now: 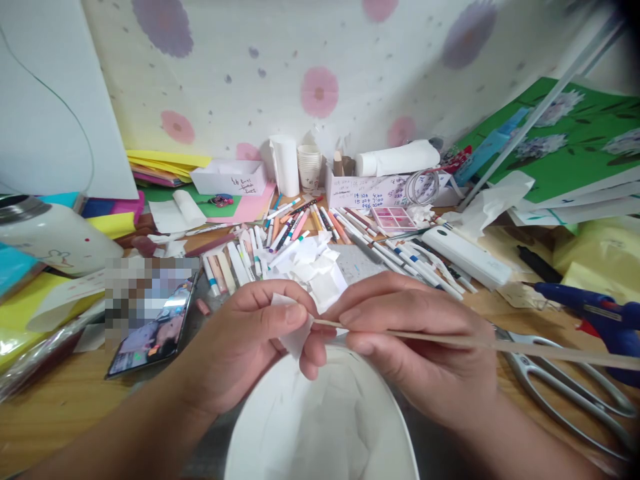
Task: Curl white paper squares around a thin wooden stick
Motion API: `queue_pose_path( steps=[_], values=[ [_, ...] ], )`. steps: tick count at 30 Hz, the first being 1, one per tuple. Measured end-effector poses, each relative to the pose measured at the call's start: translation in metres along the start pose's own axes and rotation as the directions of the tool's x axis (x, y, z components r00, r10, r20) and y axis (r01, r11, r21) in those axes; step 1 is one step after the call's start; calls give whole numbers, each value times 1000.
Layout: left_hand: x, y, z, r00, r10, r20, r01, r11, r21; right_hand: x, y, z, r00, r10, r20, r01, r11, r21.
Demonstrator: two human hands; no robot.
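My left hand (270,327) pinches a small piece of white paper (295,333) between thumb and fingers. In my right hand (420,333) is a long thin wooden stick (525,348), its near end stretching off to the right. The stick's tip meets the edge of the paper by my left fingertips; whether it is stuck there I cannot tell. Both hands are over a white oval bowl-like container (320,427) in front of me. Behind my fingers lies a heap of torn white paper pieces (320,267).
Several markers (300,220) spread across the table behind. To the right are large scissors (555,387), a blue glue gun (595,313) and a white oblong device (465,257). A phone (155,327) leans at the left, near a white flask (55,233). Paper cups (309,167) stand by the wall.
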State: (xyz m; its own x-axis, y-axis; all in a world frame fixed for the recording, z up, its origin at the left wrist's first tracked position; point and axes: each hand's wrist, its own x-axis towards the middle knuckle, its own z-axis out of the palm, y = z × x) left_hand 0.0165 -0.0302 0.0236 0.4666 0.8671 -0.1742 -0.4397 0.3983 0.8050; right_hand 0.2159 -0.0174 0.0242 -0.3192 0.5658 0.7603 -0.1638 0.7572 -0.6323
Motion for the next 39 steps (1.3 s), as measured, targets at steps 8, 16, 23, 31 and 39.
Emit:
queue_pose_path(
  steps=[8, 16, 23, 31, 39],
  values=[
    [2, 0, 2, 999, 32, 27, -34, 999, 39, 1, 0, 2, 996, 23, -85, -26, 999, -36],
    [-6, -5, -6, 883, 430, -190, -210, 722, 659, 1, 4, 1, 990, 46, -135, -52, 998, -42],
    [-6, -6, -4, 860, 495, -122, -237, 599, 765, 0, 1, 3, 993, 80, -93, -89, 991, -104],
    [-7, 1, -4, 867, 497, -33, -279, 540, 794, 2, 3, 6, 988, 66, -137, -75, 995, -65],
    [-7, -2, -12, 837, 547, 13, -336, 495, 801, 0, 0, 5, 990, 107, -95, -109, 994, -16]
  ],
)
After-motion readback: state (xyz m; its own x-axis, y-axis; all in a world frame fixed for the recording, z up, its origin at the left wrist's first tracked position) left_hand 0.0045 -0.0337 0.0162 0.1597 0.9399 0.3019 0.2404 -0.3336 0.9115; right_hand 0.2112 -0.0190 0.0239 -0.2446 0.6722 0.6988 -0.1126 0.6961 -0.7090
